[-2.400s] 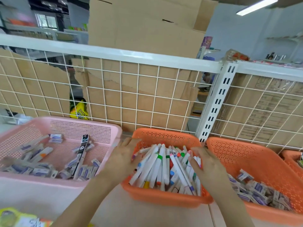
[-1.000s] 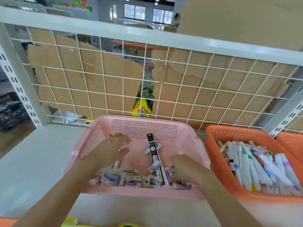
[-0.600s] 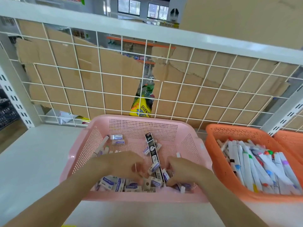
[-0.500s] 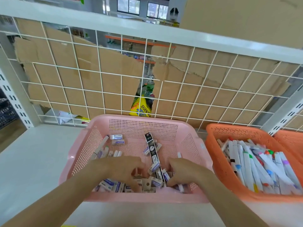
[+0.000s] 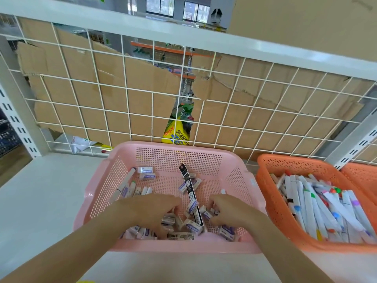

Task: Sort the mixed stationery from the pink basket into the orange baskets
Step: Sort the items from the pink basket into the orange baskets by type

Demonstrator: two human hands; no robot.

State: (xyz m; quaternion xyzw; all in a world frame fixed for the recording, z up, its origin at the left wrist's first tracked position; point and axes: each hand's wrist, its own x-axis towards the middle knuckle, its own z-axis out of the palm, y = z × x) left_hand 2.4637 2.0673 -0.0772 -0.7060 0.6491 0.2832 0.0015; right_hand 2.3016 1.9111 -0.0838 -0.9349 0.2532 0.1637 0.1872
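Inside the pink basket (image 5: pixel 179 160), the left hand (image 5: pixel 151 213) and right hand (image 5: pixel 230 213) curl their fingers down into the erasers (image 5: pixel 192 226); whether either grips one cannot be told. The orange basket (image 5: pixel 265 162) of markers (image 5: pixel 306 201) stands right of the right fingers.

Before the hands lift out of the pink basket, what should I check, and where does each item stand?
1. Both hands in the pink basket: ok, left hand and right hand are down among the erasers.
2. Left hand's grip: cannot tell, its fingers curl into the pile and hide what they hold.
3. Right hand's grip: cannot tell, same reason.
4. Black pack clear of the hands: not ok, it lies between them.
5. Marker basket reachable: ok, right beside the pink one.
6. Pink basket free of markers: not ok, some lie by its left wall.
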